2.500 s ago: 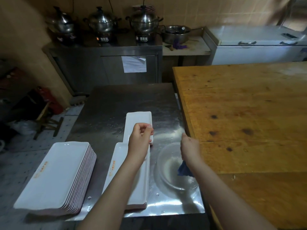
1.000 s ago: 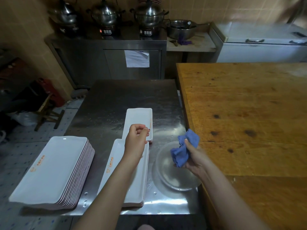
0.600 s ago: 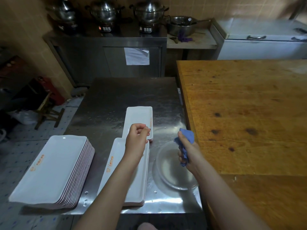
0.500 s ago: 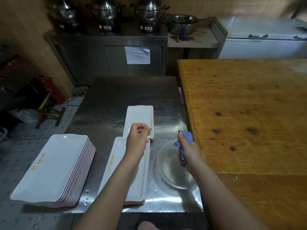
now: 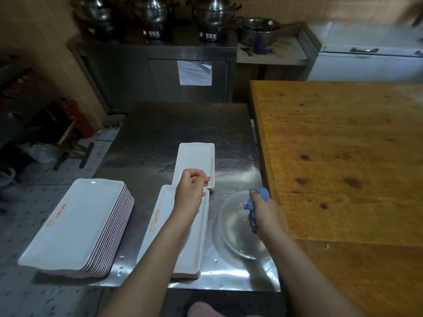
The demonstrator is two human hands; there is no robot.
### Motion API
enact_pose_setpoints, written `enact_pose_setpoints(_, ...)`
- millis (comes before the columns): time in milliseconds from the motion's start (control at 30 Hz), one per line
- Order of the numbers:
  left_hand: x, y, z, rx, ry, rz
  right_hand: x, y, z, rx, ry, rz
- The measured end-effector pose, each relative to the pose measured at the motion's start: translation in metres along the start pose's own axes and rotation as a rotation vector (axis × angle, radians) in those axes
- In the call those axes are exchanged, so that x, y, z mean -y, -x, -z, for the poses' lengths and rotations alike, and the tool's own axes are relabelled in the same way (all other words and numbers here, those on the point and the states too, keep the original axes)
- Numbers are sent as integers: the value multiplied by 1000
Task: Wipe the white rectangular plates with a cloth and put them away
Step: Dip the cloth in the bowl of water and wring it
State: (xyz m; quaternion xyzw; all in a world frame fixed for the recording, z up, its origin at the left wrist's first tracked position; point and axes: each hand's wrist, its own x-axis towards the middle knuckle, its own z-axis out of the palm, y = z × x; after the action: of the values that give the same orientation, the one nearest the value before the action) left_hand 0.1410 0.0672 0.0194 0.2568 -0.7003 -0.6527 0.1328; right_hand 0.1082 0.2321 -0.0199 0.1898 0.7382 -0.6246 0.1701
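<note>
Right hand [image 5: 263,213] grips blue cloth [image 5: 261,194] over the clear bowl [image 5: 225,227].

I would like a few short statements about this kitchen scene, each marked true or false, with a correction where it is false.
1. The right hand grips the blue cloth above the clear bowl. True.
2. The tallest plate stack lies on the wooden table. False: it lies on the steel table, at its left side.
3. Three stacks of plates lie on the steel table. True.
4. The left hand holds the cloth. False: it is over the far end of the middle stack, fingers curled.
</note>
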Motion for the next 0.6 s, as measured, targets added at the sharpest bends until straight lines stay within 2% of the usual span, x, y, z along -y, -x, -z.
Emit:
enact_pose_setpoints(133,1,1,-1,-1,-7,4,-6,-9,0,-35,-111,15)
enact_pose_setpoints(267,2,3,-1,2,-11,-14,-6,-17,3,100,-166,56)
enact_pose_setpoints(367,2,3,-1,-1,-16,-10,-2,-16,9,165,-307,-3)
enact_pose_setpoints(500,3,3,0,-3,-24,8,6,-9,12,203,-318,-22)
enact_pose_setpoints(600,3,4,-1,1,-22,5,16,-3,11,264,-348,-105)
